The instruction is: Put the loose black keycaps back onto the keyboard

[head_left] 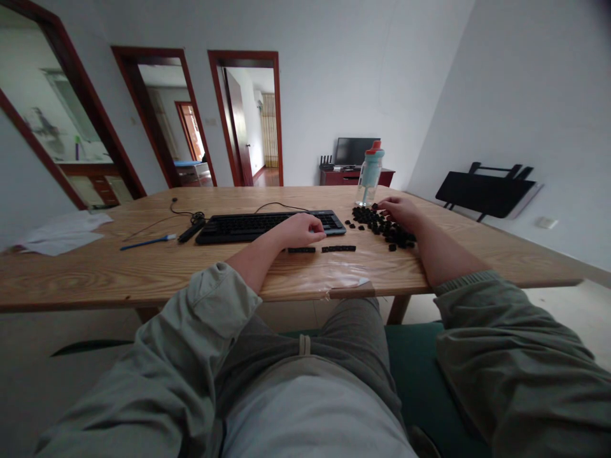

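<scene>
A black computer keyboard [229, 228] lies across the middle of the table. My left hand [301, 230] rests over its front right part with the fingers curled in; whether anything is between them is hidden. Just in front of the keyboard, two short rows of black keycaps [338, 249] lie side by side, the left row partly behind my left wrist. To the right is a loose pile of black keycaps [377, 221]. At the far edge of that pile my right hand [401, 211] pinches a small black keycap [375, 206] between its fingertips.
A clear water bottle [370, 175] with a red lid stands behind the pile. Left of the keyboard lie a blue-handled brush [147, 242], a black bar-shaped object [191, 229] with a cable, and white papers [64, 234]. Clear tape [344, 280] covers the table's front edge.
</scene>
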Demonstrator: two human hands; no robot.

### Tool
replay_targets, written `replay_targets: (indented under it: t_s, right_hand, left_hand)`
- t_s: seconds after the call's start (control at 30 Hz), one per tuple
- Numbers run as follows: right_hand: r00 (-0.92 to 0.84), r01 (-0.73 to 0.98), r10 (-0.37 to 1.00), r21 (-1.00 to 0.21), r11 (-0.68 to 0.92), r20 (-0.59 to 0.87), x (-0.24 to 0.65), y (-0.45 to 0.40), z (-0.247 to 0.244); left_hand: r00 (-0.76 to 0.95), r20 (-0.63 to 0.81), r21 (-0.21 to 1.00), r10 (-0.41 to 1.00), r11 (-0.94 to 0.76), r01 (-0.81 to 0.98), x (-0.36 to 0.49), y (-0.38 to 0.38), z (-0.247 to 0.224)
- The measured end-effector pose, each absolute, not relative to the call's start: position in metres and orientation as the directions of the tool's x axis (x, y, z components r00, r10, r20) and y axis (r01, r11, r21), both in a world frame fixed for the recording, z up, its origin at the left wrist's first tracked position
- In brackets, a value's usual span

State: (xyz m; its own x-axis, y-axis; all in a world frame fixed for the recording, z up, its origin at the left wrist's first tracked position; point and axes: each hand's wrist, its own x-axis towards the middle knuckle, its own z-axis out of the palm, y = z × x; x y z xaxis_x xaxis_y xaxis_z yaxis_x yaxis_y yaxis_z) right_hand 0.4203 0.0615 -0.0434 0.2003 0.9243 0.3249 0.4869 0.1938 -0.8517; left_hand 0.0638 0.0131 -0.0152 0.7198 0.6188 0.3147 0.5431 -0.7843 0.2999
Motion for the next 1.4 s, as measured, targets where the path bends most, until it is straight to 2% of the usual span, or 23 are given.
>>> replay_targets:
  t_s: [0.2, 0.37, 0.47, 0.57, 0.7, 0.8, 0.93, 1.13, 1.33, 1.4]
  right_hand:
    - [0.188, 0.484, 0.930, -0.854, 0.191, 0.314, 0.415, 0.061, -0.041]
    - [0.258, 0.640, 0.955, -0.766, -0.057, 0.144, 0.440, 0.061, -0.026]
    - [0.415, 0.725, 0.881, -0.668, -0.169, 0.227, 0.483, 0.054, -0.027]
    - [0.396, 0.795, 0.883, -0.575, -0.193, 0.251, 0.519, 0.040, -0.040]
    - [0.326, 0.818, 0.925, -0.548, -0.173, 0.194, 0.517, 0.025, -0.051]
    - [0.279, 0.866, 0.942, -0.474, -0.163, 0.186, 0.496, 0.020, -0.046]
    - [0.236, 0.899, 0.958, -0.412, -0.150, 0.165, 0.482, 0.013, -0.038]
    - [0.260, 0.887, 0.944, -0.436, -0.151, 0.203, 0.483, 0.007, -0.040]
    - [0.363, 0.770, 0.918, -0.606, -0.201, 0.157, 0.484, 0.011, -0.041]
    - [0.374, 0.788, 0.912, -0.575, -0.218, 0.168, 0.485, 0.012, -0.040]
  left_hand:
    - [0.716, 0.315, 0.301, 0.623, -0.781, 0.548, 0.064, 0.013, -0.015]
    - [0.713, 0.317, 0.317, 0.626, -0.778, 0.542, 0.062, 0.014, -0.017]
    - [0.710, 0.324, 0.313, 0.625, -0.779, 0.543, 0.062, 0.015, -0.017]
    - [0.707, 0.324, 0.291, 0.628, -0.778, 0.557, 0.061, 0.017, -0.014]
    - [0.663, 0.366, 0.266, 0.653, -0.756, 0.598, 0.049, 0.027, -0.004]
    - [0.565, 0.442, 0.308, 0.697, -0.710, 0.634, 0.026, 0.039, 0.003]
    - [0.387, 0.474, 0.369, 0.791, -0.577, 0.728, -0.021, 0.056, 0.004]
    - [0.245, 0.467, 0.441, 0.850, -0.464, 0.769, -0.085, 0.078, -0.008]
    - [0.169, 0.430, 0.461, 0.887, -0.377, 0.803, -0.100, 0.081, -0.009]
    - [0.188, 0.417, 0.448, 0.889, -0.381, 0.809, -0.098, 0.079, -0.009]
